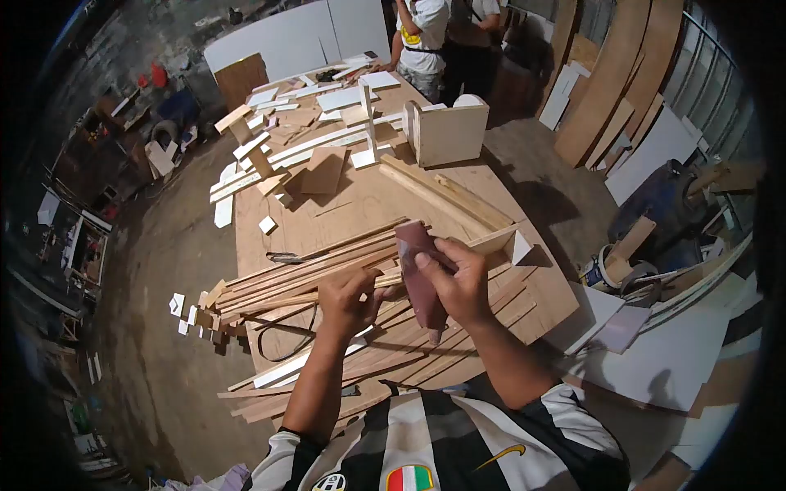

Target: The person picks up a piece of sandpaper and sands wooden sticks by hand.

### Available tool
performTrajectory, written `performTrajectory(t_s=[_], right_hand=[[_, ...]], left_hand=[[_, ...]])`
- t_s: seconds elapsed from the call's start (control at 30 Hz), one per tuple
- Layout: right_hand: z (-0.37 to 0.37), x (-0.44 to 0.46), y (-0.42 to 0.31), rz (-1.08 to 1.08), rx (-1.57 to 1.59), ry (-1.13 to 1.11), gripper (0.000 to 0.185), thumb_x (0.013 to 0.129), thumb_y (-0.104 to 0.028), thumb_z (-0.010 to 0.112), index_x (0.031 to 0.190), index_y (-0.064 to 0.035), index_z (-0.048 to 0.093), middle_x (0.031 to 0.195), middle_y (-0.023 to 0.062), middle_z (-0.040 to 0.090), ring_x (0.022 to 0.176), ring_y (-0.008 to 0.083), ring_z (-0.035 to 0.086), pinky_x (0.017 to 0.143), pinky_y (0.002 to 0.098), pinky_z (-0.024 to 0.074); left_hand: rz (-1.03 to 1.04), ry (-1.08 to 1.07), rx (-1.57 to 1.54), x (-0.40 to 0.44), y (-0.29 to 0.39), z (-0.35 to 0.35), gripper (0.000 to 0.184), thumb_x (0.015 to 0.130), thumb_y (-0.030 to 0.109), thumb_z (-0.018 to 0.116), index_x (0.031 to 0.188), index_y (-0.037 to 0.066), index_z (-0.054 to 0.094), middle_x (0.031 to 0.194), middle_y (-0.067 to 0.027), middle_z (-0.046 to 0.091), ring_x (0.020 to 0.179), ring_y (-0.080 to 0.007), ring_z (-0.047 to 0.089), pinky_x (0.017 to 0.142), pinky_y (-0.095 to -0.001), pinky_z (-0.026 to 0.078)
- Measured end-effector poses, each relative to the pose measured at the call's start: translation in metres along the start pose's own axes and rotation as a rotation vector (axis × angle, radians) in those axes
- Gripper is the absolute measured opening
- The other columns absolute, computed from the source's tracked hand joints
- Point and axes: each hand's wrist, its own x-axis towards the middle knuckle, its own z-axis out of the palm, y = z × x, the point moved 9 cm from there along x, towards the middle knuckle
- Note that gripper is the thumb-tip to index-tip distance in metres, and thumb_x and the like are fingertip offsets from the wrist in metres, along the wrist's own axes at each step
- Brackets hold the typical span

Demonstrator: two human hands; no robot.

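My right hand (460, 282) grips a folded reddish-brown sheet of sandpaper (419, 286), its thumb pressed on the near face. To its left, my left hand (348, 301) has its fingers curled round a thin wooden strip (391, 281). Part of that strip is hidden by the hand and the sandpaper. A bundle of long wooden strips (303, 274) lies on the table under and beyond both hands. More loose strips (360, 375) are spread nearer my body. A dark looped strap (282, 337) rests left of my left forearm.
The plywood table (483, 192) carries a white box-like piece (450, 135), thick wooden bars (446, 196), a square board (324, 170) and stacked offcuts (260, 159). Two people (426, 37) stand at the far end. Boards (602, 78) lean at the right, near a bucket (616, 263).
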Motion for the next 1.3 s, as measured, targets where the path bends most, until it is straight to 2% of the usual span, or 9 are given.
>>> performTrajectory(t_s=[0.17, 0.3, 0.37, 0.57, 0.77, 0.87, 0.93, 1.07, 1.3], right_hand=[[0.0, -0.02, 0.015, -0.038, -0.182, -0.048, 0.023, 0.091, -0.013, 0.072, 0.102, 0.0069, 0.068, 0.082, 0.0138, 0.066, 0.078, 0.0152, 0.063, 0.07, 0.032, 0.0496], [-0.008, -0.011, 0.008, 0.103, -0.019, 0.018, 0.024, 0.092, -0.012, 0.072, 0.104, 0.0077, 0.068, 0.09, 0.0114, 0.07, 0.085, 0.014, 0.066, 0.077, 0.0297, 0.052], [-0.006, -0.004, -0.006, 0.127, 0.145, 0.045, 0.023, 0.091, -0.013, 0.073, 0.101, 0.007, 0.068, 0.089, 0.0107, 0.069, 0.083, 0.013, 0.064, 0.076, 0.0297, 0.0514], [0.015, -0.006, 0.005, -0.01, -0.054, -0.031, 0.026, 0.089, -0.014, 0.073, 0.102, 0.0077, 0.068, 0.089, 0.0131, 0.069, 0.083, 0.0148, 0.065, 0.075, 0.0302, 0.0515], [0.006, -0.009, 0.034, 0.079, -0.127, -0.05, 0.026, 0.089, -0.013, 0.074, 0.104, 0.0079, 0.069, 0.093, 0.0144, 0.072, 0.087, 0.0138, 0.066, 0.08, 0.0302, 0.0524], [0.005, -0.012, 0.043, 0.041, -0.183, -0.033, 0.026, 0.09, -0.013, 0.073, 0.108, 0.0062, 0.069, 0.095, 0.0123, 0.072, 0.087, 0.0137, 0.066, 0.08, 0.0303, 0.0529], [0.013, -0.014, 0.036, 0.172, 0.072, -0.125, 0.03, 0.091, -0.014, 0.073, 0.114, 0.0043, 0.068, 0.1, 0.0088, 0.072, 0.091, 0.014, 0.065, 0.083, 0.0301, 0.0524], [0.014, -0.013, 0.024, 0.169, 0.239, -0.195, 0.032, 0.093, -0.015, 0.073, 0.119, 0.003, 0.066, 0.104, 0.0061, 0.071, 0.097, 0.0141, 0.064, 0.088, 0.0303, 0.0512], [0.018, -0.018, 0.009, 0.141, 0.265, -0.235, 0.035, 0.094, -0.017, 0.072, 0.122, 0.0037, 0.065, 0.108, 0.0081, 0.071, 0.099, 0.014, 0.064, 0.091, 0.0311, 0.0502]], left_hand=[[-0.018, 0.006, 0.033, -0.012, -0.02, -0.002, 0.03, 0.077, 0.018, 0.083, 0.096, 0.003, 0.067, 0.059, -0.0082, 0.047, 0.049, -0.0266, 0.05, 0.048, -0.0365, 0.04], [-0.005, 0.045, 0.024, -0.007, -0.016, -0.005, 0.027, 0.076, 0.013, 0.081, 0.096, 0.002, 0.066, 0.061, -0.01, 0.049, 0.05, -0.0287, 0.05, 0.049, -0.0359, 0.039], [-0.04, 0.056, 0.037, -0.009, -0.015, -0.003, 0.026, 0.068, 0.006, 0.081, 0.091, 0.008, 0.068, 0.062, -0.0071, 0.054, 0.053, -0.0273, 0.057, 0.05, -0.0358, 0.044], [-0.035, 0.029, 0.047, -0.026, -0.022, 0.013, 0.027, 0.065, 0.008, 0.083, 0.089, 0.009, 0.069, 0.063, -0.006, 0.056, 0.054, -0.0261, 0.059, 0.051, -0.0359, 0.045], [-0.06, 0.041, 0.051, -0.033, -0.019, 0.003, 0.023, 0.07, 0.011, 0.084, 0.087, 0.008, 0.068, 0.062, -0.0064, 0.055, 0.053, -0.0267, 0.058, 0.05, -0.0363, 0.044], [-0.02, 0.079, 0.005, -0.025, -0.011, -0.013, 0.02, 0.077, 0.02, 0.08, 0.086, 0.007, 0.068, 0.06, -0.0075, 0.053, 0.052, -0.0262, 0.056, 0.049, -0.0355, 0.043], [-0.042, 0.058, -0.043, -0.018, -0.009, -0.025, 0.028, 0.081, 0.031, 0.074, 0.082, 0.004, 0.066, 0.058, -0.0088, 0.05, 0.05, -0.0263, 0.055, 0.048, -0.0352, 0.041], [0.01, 0.139, -0.043, -0.006, 0.0, -0.052, 0.045, 0.088, 0.044, 0.066, 0.073, 0.002, 0.062, 0.056, -0.0083, 0.046, 0.046, -0.0268, 0.05, 0.046, -0.0366, 0.038], [0.175, 0.301, 0.061, 0.012, 0.042, -0.095, 0.052, 0.094, 0.052, 0.059, 0.07, 0.006, 0.058, 0.056, -0.0055, 0.048, 0.047, -0.0227, 0.051, 0.046, -0.0347, 0.036]])
